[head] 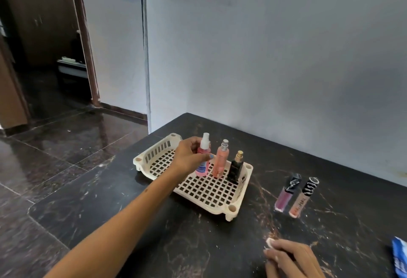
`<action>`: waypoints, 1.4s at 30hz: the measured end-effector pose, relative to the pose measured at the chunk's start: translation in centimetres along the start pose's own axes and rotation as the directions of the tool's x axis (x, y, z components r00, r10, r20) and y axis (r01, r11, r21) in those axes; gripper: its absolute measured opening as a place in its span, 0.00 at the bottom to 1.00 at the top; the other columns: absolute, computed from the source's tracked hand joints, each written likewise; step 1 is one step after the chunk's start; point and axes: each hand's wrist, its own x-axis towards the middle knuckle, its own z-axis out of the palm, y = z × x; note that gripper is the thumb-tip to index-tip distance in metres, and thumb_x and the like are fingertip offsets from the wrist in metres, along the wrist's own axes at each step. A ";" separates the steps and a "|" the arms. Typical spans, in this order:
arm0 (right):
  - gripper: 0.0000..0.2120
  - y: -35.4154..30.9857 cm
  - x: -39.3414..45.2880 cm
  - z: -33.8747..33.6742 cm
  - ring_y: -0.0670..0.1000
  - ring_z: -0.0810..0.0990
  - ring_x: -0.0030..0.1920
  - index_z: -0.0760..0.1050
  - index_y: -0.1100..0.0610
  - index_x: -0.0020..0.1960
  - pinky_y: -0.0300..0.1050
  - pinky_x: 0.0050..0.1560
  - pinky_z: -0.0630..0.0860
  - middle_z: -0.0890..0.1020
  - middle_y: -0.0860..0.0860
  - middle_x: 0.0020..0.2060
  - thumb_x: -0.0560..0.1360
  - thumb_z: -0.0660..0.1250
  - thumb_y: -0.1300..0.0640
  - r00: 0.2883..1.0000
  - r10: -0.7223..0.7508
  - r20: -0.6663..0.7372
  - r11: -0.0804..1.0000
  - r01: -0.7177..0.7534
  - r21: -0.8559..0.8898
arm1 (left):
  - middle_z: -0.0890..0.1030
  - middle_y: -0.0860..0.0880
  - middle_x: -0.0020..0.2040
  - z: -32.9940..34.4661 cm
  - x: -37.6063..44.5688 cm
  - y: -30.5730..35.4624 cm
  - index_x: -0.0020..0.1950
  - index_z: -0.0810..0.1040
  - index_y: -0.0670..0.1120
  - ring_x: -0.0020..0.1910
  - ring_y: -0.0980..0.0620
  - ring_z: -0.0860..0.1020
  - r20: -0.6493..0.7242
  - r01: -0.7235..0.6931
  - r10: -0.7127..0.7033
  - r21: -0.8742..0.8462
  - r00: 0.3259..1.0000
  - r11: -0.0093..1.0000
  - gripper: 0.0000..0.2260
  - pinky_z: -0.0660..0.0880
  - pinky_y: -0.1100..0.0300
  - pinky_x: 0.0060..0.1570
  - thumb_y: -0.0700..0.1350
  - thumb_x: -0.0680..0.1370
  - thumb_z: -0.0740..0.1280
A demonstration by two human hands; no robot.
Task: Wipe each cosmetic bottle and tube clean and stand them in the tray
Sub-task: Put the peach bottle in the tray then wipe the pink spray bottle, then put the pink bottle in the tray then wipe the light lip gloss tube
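Observation:
A cream slotted tray [220, 203] sits on the dark stone table. My left hand [189, 156] is wrapped around a pink spray bottle [203, 167] that stands upright at the tray's far side. Beside it in the tray stand a peach spray bottle [221, 161] and a black bottle with a gold cap [236, 170]. Right of the tray, on the table, stand a purple tube [286, 194] and a peach tube [301, 200], both with black caps. My right hand [290, 260] rests near the front edge, pinching a small white pad [269, 242].
A blue packet [399, 255] lies at the table's right edge. The grey wall runs behind the table. The table's left edge drops to a glossy dark floor, with a doorway at far left.

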 end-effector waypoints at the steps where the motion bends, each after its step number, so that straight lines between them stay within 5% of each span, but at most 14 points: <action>1: 0.29 -0.1 -0.1 0.0 0.29 0.76 0.47 0.80 0.51 0.37 0.25 0.51 0.73 0.79 0.36 0.40 0.79 0.51 0.35 1.000 0.002 0.013 1.000 -0.002 0.001 | 0.82 0.43 0.50 0.1 0.5 -0.2 0.52 0.77 0.41 0.52 0.46 0.81 -0.011 0.005 -0.005 0.009 1.000 1.000 0.15 0.77 0.47 0.57 0.31 0.68 0.73; 3: 0.25 -0.2 0.0 0.2 0.32 0.76 0.50 0.81 0.55 0.38 0.23 0.54 0.69 0.78 0.36 0.43 0.79 0.57 0.39 1.000 -0.004 0.001 1.000 0.004 0.000 | 0.82 0.42 0.51 0.2 1.4 -0.4 0.53 0.77 0.41 0.52 0.44 0.80 -0.030 0.009 -0.008 0.024 1.000 1.000 0.16 0.76 0.46 0.57 0.31 0.68 0.73; 7: 0.02 0.0 -0.3 -0.1 0.34 0.79 0.45 0.80 0.58 0.38 0.21 0.47 0.71 0.77 0.36 0.43 0.68 0.72 0.61 0.999 -0.039 0.009 0.998 0.039 0.046 | 0.81 0.40 0.50 0.3 2.2 -0.5 0.53 0.77 0.41 0.52 0.42 0.80 -0.033 -0.007 0.010 0.069 0.999 0.998 0.17 0.77 0.45 0.56 0.32 0.67 0.74; 11: 0.12 0.9 -0.1 0.4 0.32 0.79 0.39 0.81 0.56 0.40 0.19 0.38 0.71 0.78 0.38 0.39 0.67 0.74 0.73 1.000 0.005 -0.009 0.998 -0.005 0.066 | 0.81 0.40 0.50 0.5 2.3 -0.2 0.55 0.76 0.41 0.53 0.41 0.80 -0.021 0.011 -0.009 0.083 1.000 0.996 0.19 0.77 0.46 0.56 0.30 0.67 0.73; 13: 0.09 0.8 0.0 0.5 0.29 0.78 0.41 0.81 0.47 0.46 0.19 0.37 0.71 0.77 0.37 0.39 0.75 0.68 0.61 0.999 -0.051 0.009 0.998 0.051 0.035 | 0.80 0.40 0.54 0.5 2.2 0.4 0.59 0.73 0.43 0.54 0.42 0.79 0.002 0.024 -0.025 0.089 1.000 0.996 0.23 0.77 0.49 0.55 0.28 0.67 0.72; 15: 0.09 0.1 0.2 -0.2 0.32 0.77 0.45 0.81 0.49 0.40 0.22 0.46 0.72 0.77 0.36 0.40 0.74 0.63 0.52 0.996 -0.083 0.045 0.997 0.083 0.010 | 0.76 0.41 0.60 0.4 1.9 1.0 0.66 0.68 0.44 0.55 0.46 0.77 0.035 0.034 -0.039 0.131 0.999 0.991 0.30 0.75 0.54 0.53 0.27 0.67 0.71; 18: 0.23 -1.1 0.3 -1.1 0.34 0.75 0.48 0.82 0.53 0.33 0.25 0.54 0.70 0.81 0.42 0.42 0.80 0.55 0.48 0.975 -0.192 0.107 0.968 0.207 -0.145 | 0.69 0.42 0.67 0.3 1.2 1.9 0.73 0.57 0.45 0.60 0.47 0.72 0.111 0.012 -0.042 0.258 0.993 0.966 0.40 0.72 0.55 0.54 0.30 0.67 0.72; 21: 0.16 -0.8 0.8 -1.1 0.38 0.76 0.44 0.82 0.53 0.32 0.28 0.45 0.73 0.82 0.43 0.40 0.75 0.62 0.55 0.961 -0.268 0.073 0.924 0.278 -0.264 | 0.62 0.42 0.73 1.3 -0.1 2.9 0.75 0.51 0.49 0.68 0.42 0.67 0.112 -0.043 0.000 0.379 0.994 0.925 0.45 0.69 0.48 0.64 0.38 0.66 0.75; 23: 0.09 -0.8 0.7 -0.7 0.40 0.77 0.41 0.81 0.53 0.31 0.29 0.40 0.74 0.81 0.42 0.39 0.69 0.66 0.58 0.964 -0.265 0.025 0.926 0.262 -0.273 | 0.61 0.45 0.73 2.6 -1.7 3.8 0.74 0.54 0.47 0.68 0.48 0.65 0.000 -0.183 0.205 0.445 0.979 0.877 0.40 0.67 0.53 0.65 0.44 0.69 0.74; 25: 0.06 -0.7 0.5 -0.9 0.41 0.78 0.39 0.80 0.53 0.31 0.30 0.38 0.74 0.81 0.42 0.38 0.67 0.70 0.60 0.965 -0.262 0.019 0.921 0.256 -0.295 | 0.67 0.47 0.69 5.0 -3.8 5.0 0.71 0.62 0.47 0.65 0.54 0.66 -0.062 -0.419 0.496 0.450 0.866 0.789 0.31 0.65 0.58 0.64 0.46 0.72 0.72; 28: 0.06 -0.6 0.4 -1.1 0.42 0.78 0.39 0.80 0.55 0.32 0.30 0.38 0.74 0.81 0.44 0.39 0.62 0.74 0.64 0.969 -0.249 0.012 0.918 0.240 -0.315 | 0.78 0.50 0.59 9.2 -5.4 5.7 0.61 0.76 0.46 0.62 0.56 0.72 0.098 -0.664 0.689 0.394 0.718 0.636 0.16 0.60 0.57 0.69 0.49 0.75 0.67; 33: 0.07 -0.1 0.3 -0.9 0.46 0.78 0.38 0.79 0.55 0.32 0.34 0.35 0.75 0.80 0.45 0.39 0.61 0.74 0.66 0.973 -0.229 -0.004 0.923 0.216 -0.318 | 0.81 0.50 0.60 15.2 -5.3 4.9 0.59 0.79 0.48 0.66 0.53 0.73 0.483 -0.798 0.648 0.475 0.589 0.372 0.14 0.41 0.53 0.74 0.49 0.79 0.59; 38: 0.06 -0.3 0.3 -0.9 0.45 0.77 0.38 0.78 0.56 0.32 0.35 0.34 0.74 0.79 0.44 0.39 0.66 0.67 0.63 0.977 -0.213 -0.035 0.933 0.192 -0.305 | 0.81 0.52 0.60 17.1 -4.8 5.3 0.64 0.76 0.50 0.70 0.54 0.68 0.582 -0.767 0.509 0.554 0.635 0.323 0.14 0.35 0.51 0.74 0.46 0.81 0.57; 42: 0.05 -0.1 0.2 -0.8 0.44 0.77 0.39 0.79 0.56 0.34 0.33 0.35 0.74 0.80 0.45 0.41 0.65 0.69 0.64 0.977 -0.206 -0.053 0.942 0.183 -0.281 | 0.82 0.49 0.57 17.3 -5.1 5.8 0.62 0.77 0.48 0.66 0.54 0.73 0.552 -0.741 0.496 0.542 0.670 0.398 0.13 0.37 0.52 0.74 0.45 0.81 0.59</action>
